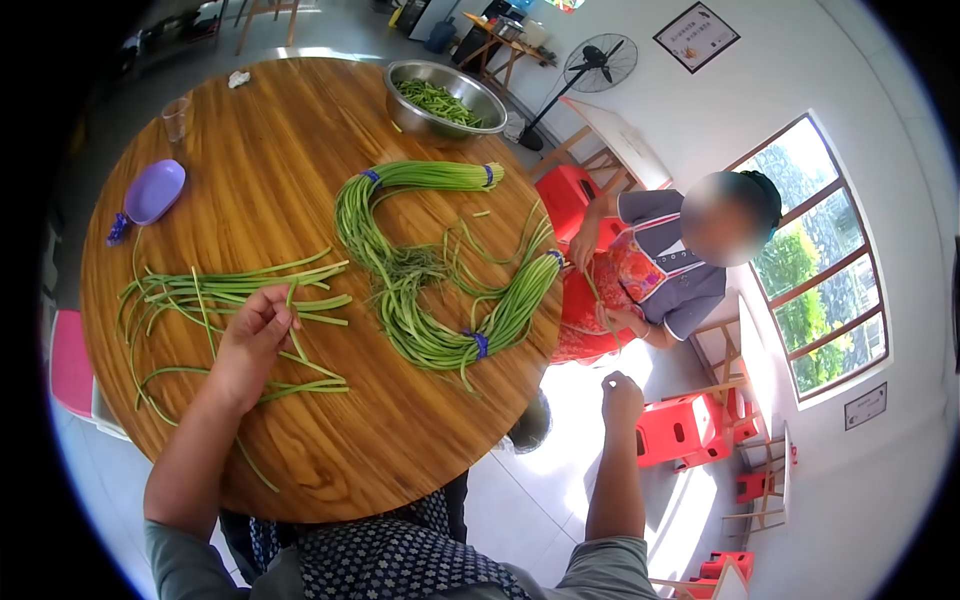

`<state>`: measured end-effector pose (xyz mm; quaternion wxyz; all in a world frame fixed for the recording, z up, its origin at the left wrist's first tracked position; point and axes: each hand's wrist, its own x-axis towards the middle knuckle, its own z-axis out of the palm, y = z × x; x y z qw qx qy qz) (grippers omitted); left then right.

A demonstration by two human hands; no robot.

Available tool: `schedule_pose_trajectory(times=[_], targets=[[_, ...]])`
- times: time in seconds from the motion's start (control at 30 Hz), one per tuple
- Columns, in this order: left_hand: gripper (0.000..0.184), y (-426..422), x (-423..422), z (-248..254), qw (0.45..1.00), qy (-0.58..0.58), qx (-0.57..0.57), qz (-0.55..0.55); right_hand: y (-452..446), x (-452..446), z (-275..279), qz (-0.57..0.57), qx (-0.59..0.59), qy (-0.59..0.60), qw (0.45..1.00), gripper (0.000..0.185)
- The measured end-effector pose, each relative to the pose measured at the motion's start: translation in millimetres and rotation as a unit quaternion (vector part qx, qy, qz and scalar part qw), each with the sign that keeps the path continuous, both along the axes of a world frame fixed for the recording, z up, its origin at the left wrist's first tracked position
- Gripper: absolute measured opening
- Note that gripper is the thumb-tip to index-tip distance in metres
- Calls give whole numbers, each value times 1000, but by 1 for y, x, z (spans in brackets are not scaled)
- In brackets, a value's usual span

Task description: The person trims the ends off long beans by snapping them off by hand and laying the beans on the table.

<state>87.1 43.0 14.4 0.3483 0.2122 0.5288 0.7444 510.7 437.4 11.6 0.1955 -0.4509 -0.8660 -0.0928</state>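
Observation:
My left hand (255,340) is closed over the left part of the round wooden table, with a green stem pinched between thumb and fingers. Loose long green stems (180,290) lie under and around it. Beyond the table's right edge, my right hand (622,392) is held in the air with its fingers curled; whether something small is in them I cannot make out. Between the hands, a large curved bundle of green stems (400,300) lies on the table, tied with blue bands (480,345).
A steel bowl (445,100) of cut green pieces stands at the table's far edge. A purple dish (155,192) and a clear cup (175,118) are at the left. A person (680,250) at the right holds a stem near the table edge. Red stools (680,432) stand behind.

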Motion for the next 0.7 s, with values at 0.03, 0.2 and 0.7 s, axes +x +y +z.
schedule_pose_trajectory(times=[0.03,0.2,0.7], targets=[[26,0,-1,-5,1000,6,1,-1,-4,-7,8,-74,-18,-24,997,15],[20,2,3,-10,999,26,21,-15,8,-20,-15,-120,30,45,991,17],[11,11,36,21,986,140,13,-87,-234,-259,76,443,-294,205,822,24]])
